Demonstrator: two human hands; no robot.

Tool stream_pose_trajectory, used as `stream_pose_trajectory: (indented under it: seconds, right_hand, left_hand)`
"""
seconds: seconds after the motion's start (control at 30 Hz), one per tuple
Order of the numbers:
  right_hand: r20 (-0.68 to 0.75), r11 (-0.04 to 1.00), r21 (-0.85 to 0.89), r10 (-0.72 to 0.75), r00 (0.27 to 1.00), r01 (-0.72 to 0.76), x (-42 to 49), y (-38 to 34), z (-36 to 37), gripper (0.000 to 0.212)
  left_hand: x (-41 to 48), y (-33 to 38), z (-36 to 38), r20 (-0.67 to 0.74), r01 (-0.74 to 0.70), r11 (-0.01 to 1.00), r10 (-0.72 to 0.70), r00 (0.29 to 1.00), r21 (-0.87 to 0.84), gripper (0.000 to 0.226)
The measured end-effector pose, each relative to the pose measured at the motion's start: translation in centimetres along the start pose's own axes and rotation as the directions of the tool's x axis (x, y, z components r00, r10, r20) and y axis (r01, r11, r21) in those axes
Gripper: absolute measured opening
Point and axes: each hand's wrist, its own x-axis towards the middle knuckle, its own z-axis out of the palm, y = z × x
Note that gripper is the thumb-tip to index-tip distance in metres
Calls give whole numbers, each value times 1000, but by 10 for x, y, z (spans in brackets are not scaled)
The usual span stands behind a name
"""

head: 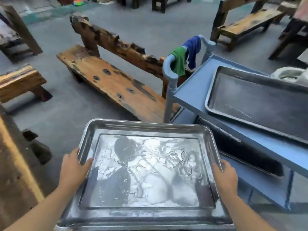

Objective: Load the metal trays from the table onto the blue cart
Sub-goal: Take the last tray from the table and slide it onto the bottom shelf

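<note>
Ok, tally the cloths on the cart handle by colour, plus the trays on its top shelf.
Green cloth: 1
Blue cloth: 1
Tray: 1
Total: 3

Two rectangular metal trays are showing, one shiny steel tray (pixel 146 172) and one dull grey tray (pixel 260 100), with one blue plastic cart (pixel 191 90). Two cloths are hanging, one green cloth (pixel 180 62) and one blue cloth (pixel 193 49). Two bare grips, left grip (pixel 73 169) and right grip (pixel 225 175), are appearing, and at least three rough wooden benches are standing around: middle bench (pixel 108 80), left bench (pixel 16 80), far right bench (pixel 246 24).
</note>
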Motion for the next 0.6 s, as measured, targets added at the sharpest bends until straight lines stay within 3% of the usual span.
stream_pose_trajectory:
  seconds: [0.33, 0.6]
  right_hand:
    - [-158, 975, 80, 216, 963, -206, 0, 143, -93, 33]
    - [-256, 906, 107, 424, 869, -410, -26, 220, -111, 39]
  left_hand:
    - [-59, 91, 99, 204, -126, 989, 107, 973, 81, 66]
    - [-60, 141, 163, 362, -283, 954, 232, 903, 96, 64]
